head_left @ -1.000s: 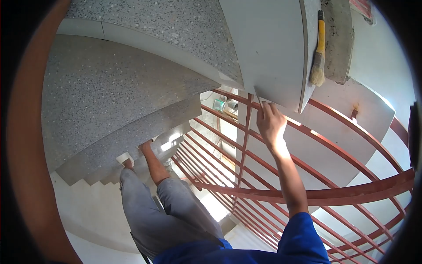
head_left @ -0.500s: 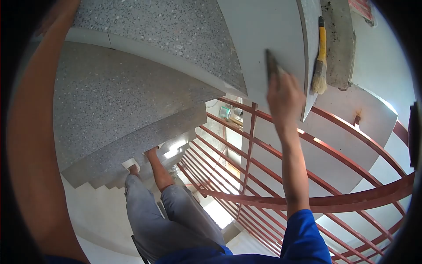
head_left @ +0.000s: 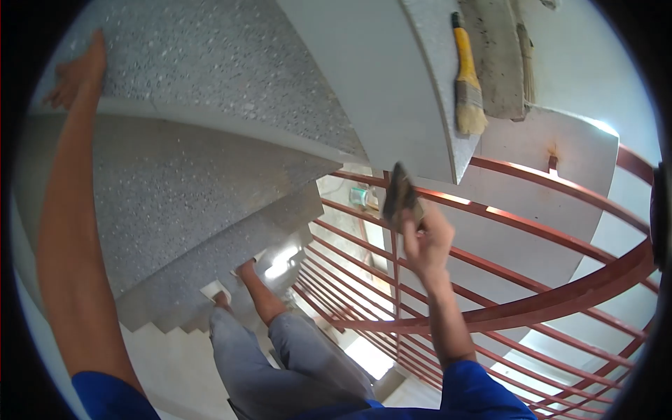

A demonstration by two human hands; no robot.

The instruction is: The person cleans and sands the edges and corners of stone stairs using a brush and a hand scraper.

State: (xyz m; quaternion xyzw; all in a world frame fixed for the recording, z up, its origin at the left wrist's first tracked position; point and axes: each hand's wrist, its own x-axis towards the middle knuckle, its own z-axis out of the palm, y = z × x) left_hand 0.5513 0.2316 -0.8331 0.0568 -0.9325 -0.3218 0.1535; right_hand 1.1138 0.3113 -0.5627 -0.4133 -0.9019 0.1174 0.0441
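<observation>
In the head view my right hand [head_left: 428, 238] grips a dark, flat scraper [head_left: 399, 192], slightly blurred. It hangs over the red railing, just below the lower end of a smooth pale-grey panel [head_left: 381, 91], apart from it. My left hand [head_left: 82, 73] is at the far upper left, fingers apart, against the edge of a speckled terrazzo step [head_left: 231, 63]. Nothing shows in that hand. A paintbrush [head_left: 467, 77] with a yellow handle lies on the narrow ledge right of the panel, bristles towards me.
Red metal railing bars [head_left: 532, 273] curve across the right side, with a thick handrail [head_left: 560, 297]. Terrazzo stairs [head_left: 189, 196] descend below, where my feet stand. A greenish can [head_left: 359, 197] shows through the bars. A second brush [head_left: 526, 66] sits by a rough concrete block [head_left: 493, 59].
My right hand has come off the panel and drawn down towards me with the scraper, turning its flat side into view. My left hand shows more fully as the view shifted.
</observation>
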